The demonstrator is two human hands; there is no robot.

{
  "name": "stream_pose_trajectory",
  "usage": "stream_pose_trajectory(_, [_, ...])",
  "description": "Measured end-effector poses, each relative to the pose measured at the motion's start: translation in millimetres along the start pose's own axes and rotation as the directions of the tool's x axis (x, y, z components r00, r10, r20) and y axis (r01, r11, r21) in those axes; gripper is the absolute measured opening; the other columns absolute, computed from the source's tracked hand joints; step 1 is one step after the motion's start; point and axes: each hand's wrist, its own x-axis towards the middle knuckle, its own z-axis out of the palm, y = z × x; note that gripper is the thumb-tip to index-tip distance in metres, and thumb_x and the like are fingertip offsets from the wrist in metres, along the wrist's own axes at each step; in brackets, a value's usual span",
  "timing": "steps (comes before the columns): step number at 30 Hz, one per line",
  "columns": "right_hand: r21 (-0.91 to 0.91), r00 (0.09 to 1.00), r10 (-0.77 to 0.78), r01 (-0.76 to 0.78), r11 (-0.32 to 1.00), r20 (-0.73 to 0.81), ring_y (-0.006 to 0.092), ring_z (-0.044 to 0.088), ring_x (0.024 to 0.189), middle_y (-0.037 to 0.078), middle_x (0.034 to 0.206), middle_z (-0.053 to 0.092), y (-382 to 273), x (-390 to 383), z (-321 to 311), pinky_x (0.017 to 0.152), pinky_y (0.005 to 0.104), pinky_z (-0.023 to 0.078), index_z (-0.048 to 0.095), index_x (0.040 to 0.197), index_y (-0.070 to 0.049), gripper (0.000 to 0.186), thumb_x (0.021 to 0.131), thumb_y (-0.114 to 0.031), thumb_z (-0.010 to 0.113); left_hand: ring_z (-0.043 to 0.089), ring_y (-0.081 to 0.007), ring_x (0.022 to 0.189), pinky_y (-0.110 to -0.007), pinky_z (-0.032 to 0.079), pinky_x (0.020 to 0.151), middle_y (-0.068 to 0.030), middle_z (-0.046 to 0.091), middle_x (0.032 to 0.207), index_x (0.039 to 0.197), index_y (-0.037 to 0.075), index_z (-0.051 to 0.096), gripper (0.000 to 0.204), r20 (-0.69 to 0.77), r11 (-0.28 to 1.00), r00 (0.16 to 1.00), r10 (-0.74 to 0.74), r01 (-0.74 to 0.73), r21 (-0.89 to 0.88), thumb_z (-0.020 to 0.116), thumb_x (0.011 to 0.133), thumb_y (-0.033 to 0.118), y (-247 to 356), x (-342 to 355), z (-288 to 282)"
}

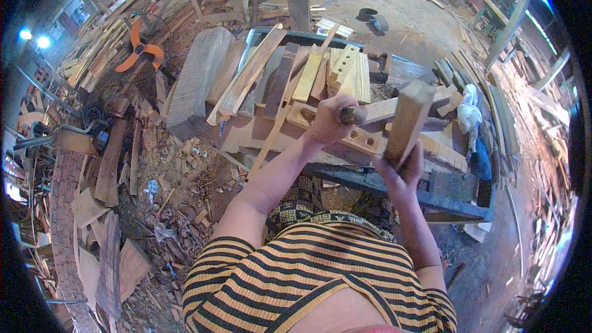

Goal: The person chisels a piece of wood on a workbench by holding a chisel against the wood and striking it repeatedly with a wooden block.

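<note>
My left hand (pixel 333 120) is closed round the round-ended wooden handle of a chisel (pixel 353 115). Its blade is hidden under the fist. Below the fist lies a light wooden piece (pixel 365 142) with square mortise holes cut along it. My right hand (pixel 401 176) grips the lower end of a thick wooden block (pixel 412 117), which it holds up beside the chisel like a mallet. The raised block covers part of the bench and of the mortised piece behind it.
Planks and offcuts cover the workbench (pixel 394 186), among them a big grey beam (pixel 200 77) and a drilled block (pixel 345 61). A plastic bag (pixel 470 108) hangs at its right end. An orange-bladed fan (pixel 139 46) stands at left. Wood scraps (pixel 191 172) litter the floor.
</note>
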Motion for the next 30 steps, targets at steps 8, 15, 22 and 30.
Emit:
stream_pose_trajectory(8, [-0.239, 0.992, 0.082, -0.057, 0.969, 0.096, 0.0155, 0.053, 0.088, 0.005, 0.093, 0.058, 3, 1, -11, 0.082, 0.031, 0.044, 0.049, 0.113, 0.0, 0.055, 0.069, -0.016, 0.078, 0.064, -0.0228, 0.074, -0.033, 0.05, 0.066, -0.0109, 0.064, 0.081, 0.089, 0.004, 0.061, 0.03, 0.084, 0.964, 0.986, -0.141, 0.156, -0.215, 0.07, 0.061, 0.0, -4, -4, 3])
stream_pose_trajectory(15, [-0.183, 0.993, 0.069, -0.049, 0.982, 0.1, 0.0168, 0.054, 0.092, 0.009, 0.097, 0.055, 4, 4, 4, 0.082, 0.0316, 0.045, 0.05, 0.109, 0.0, 0.049, 0.071, -0.014, 0.077, 0.063, -0.0186, 0.07, -0.031, 0.05, 0.064, -0.0086, 0.063, 0.076, 0.088, 0.004, 0.06, 0.026, -0.028, 0.999, 0.999, 0.035, -0.035, -0.008, 0.069, 0.065, -0.001, 9, 0, 4])
stream_pose_trajectory(22, [-0.156, 0.994, 0.039, -0.023, 0.987, 0.103, 0.0143, 0.055, 0.091, 0.01, 0.096, 0.059, 0, 2, -3, 0.081, 0.031, 0.045, 0.049, 0.111, 0.0, 0.05, 0.072, -0.013, 0.078, 0.063, -0.0206, 0.071, -0.032, 0.05, 0.065, -0.0097, 0.063, 0.078, 0.087, 0.003, 0.059, 0.025, 0.039, 0.992, 0.997, -0.069, 0.072, -0.107, 0.069, 0.064, -0.001, 6, 0, -2])
stream_pose_trajectory(30, [-0.482, 0.965, 0.093, 0.038, 0.875, 0.245, 0.0105, 0.05, 0.079, 0.002, 0.088, 0.055, 0, 9, 3, 0.07, 0.0269, 0.043, 0.05, 0.104, -0.004, 0.043, 0.07, -0.011, 0.075, 0.062, -0.0243, 0.067, -0.033, 0.049, 0.062, -0.0121, 0.061, 0.077, 0.087, 0.005, 0.059, 0.028, 0.042, 0.98, 0.988, -0.15, 0.154, -0.125, 0.07, 0.062, 0.0, 7, -6, 0])
